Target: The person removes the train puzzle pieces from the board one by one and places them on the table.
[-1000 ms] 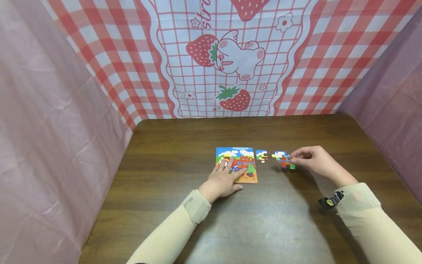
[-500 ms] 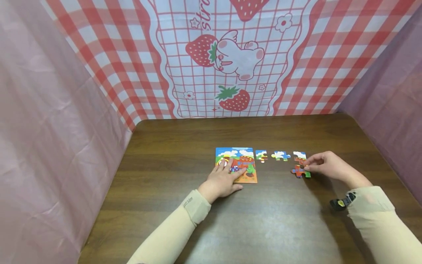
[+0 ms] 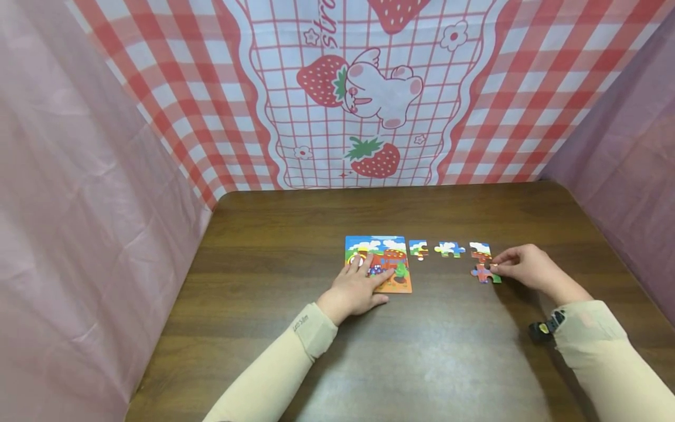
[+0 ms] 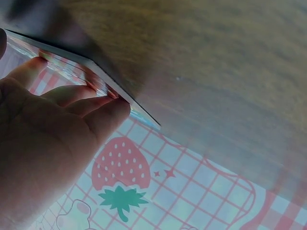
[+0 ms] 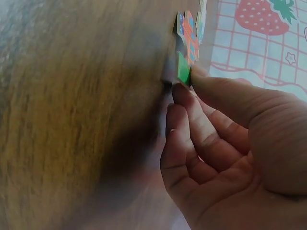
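Note:
My left hand (image 3: 352, 290) lies with spread fingers on a colourful picture puzzle (image 3: 390, 241), which shows a red vehicle, clouds and a green plant. To the right, my right hand (image 3: 527, 268) pinches a jigsaw piece (image 3: 482, 273) in red, blue and green between thumb and fingers. In the right wrist view its green corner (image 5: 183, 68) sits at the fingertips. Just behind it lies another jigsaw piece (image 3: 480, 248) with white cloud and red, its lower edge close to the held one.
Between the puzzle and my right hand lie a cloud-and-grass jigsaw piece (image 3: 418, 248) and a blue one with a yellow knob, a jigsaw piece (image 3: 450, 249). The brown wooden table (image 3: 295, 217) meets a strawberry-patterned cloth (image 3: 369, 88) at its back edge.
My right hand has moved right with its jigsaw piece, away from the blue piece to below the cloud-and-red one, then shifted slightly closer to it. My left hand has stayed put.

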The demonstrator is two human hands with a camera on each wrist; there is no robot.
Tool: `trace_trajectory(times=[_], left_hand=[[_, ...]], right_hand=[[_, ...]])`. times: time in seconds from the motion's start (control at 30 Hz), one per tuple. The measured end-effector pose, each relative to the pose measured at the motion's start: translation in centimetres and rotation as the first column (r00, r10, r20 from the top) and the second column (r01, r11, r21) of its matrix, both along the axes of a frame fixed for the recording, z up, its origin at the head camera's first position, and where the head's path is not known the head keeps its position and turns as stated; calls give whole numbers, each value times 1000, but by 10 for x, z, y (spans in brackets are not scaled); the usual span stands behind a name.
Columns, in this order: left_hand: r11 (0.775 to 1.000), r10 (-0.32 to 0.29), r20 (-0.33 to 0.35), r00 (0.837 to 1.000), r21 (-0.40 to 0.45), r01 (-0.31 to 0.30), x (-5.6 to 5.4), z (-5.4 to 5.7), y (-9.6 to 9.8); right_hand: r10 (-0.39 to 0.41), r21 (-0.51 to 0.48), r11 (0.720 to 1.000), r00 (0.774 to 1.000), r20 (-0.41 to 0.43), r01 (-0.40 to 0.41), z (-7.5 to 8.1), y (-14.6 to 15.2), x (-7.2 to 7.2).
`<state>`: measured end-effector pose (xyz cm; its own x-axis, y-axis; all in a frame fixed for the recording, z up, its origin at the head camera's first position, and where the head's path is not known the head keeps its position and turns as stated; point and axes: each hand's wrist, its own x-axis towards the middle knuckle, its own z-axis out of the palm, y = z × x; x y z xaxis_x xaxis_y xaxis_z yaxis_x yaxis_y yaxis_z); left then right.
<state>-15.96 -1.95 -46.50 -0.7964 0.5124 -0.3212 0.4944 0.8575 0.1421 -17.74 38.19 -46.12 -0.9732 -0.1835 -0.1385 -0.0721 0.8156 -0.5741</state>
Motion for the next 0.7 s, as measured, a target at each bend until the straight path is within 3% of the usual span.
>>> trace_trajectory(times=[0.23, 0.7], left_hand=[[1000, -7, -11, 1000, -5, 7, 0, 0, 0], [1000, -3, -2, 1000, 12, 3, 0, 1, -1]], right_hand=[[-3, 34, 999, 999, -51, 5, 1, -2, 0], [-11, 26, 1000, 999, -40, 12, 0, -8, 3]])
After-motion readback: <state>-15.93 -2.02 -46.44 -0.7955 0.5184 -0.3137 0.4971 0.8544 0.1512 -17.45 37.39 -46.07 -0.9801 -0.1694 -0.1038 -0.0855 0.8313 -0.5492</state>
